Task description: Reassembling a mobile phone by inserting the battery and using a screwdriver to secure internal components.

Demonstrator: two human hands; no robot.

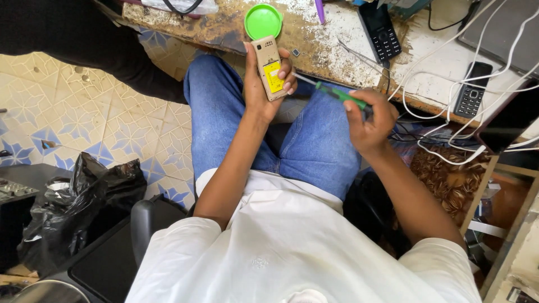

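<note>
Both hands busy: left hand (pixel 263 84) grips the opened gold phone (pixel 269 67), right hand (pixel 368 119) pinches the green screwdriver (pixel 337 95); its tip needs seating on a screw.

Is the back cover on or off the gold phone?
Off: the gold phone in the left hand shows its yellow battery exposed.

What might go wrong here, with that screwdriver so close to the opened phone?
The screwdriver in the right hand points its tip at the gold phone, which the left hand holds in the air with its back cover off. A slip might jab the fingertips wrapped round it, or scratch the yellow battery. Nothing sits under the phone but the lap, so any loosened part could drop to the floor.
</note>
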